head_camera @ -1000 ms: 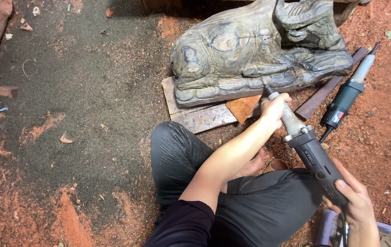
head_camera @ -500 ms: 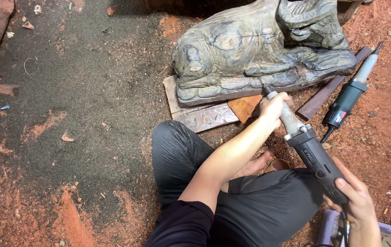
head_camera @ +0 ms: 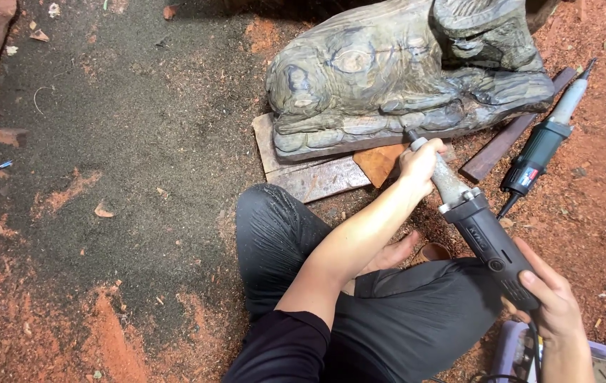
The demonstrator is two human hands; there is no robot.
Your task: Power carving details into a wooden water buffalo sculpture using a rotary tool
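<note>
At the far left, reddish sawdust and a few wood chips (head_camera: 103, 210) are lying on the dark ground (head_camera: 140, 128), well apart from the work. Nearer the middle, flat planks (head_camera: 313, 177) are resting on the ground and carrying a large grey-green carved wooden figure (head_camera: 402, 71), which is lying on its side across the top of the view. Below the planks, the person is sitting with legs folded in dark trousers (head_camera: 388, 319). Reaching up from the dark sleeve, the left hand (head_camera: 420, 159) is closing around the metal neck of a black and grey die grinder (head_camera: 470, 220), steadying it just beneath the carving, while the tool's tip is touching the figure's lower edge. Further right, the right hand (head_camera: 551, 301) is gripping the rear of the grinder's black body, fingers wrapped round it. Beside the carving's right end, a second grinder (head_camera: 541, 152), dark green with a pale neck, is lying unheld on the red sawdust next to a dark wooden strip (head_camera: 505, 142)
</note>
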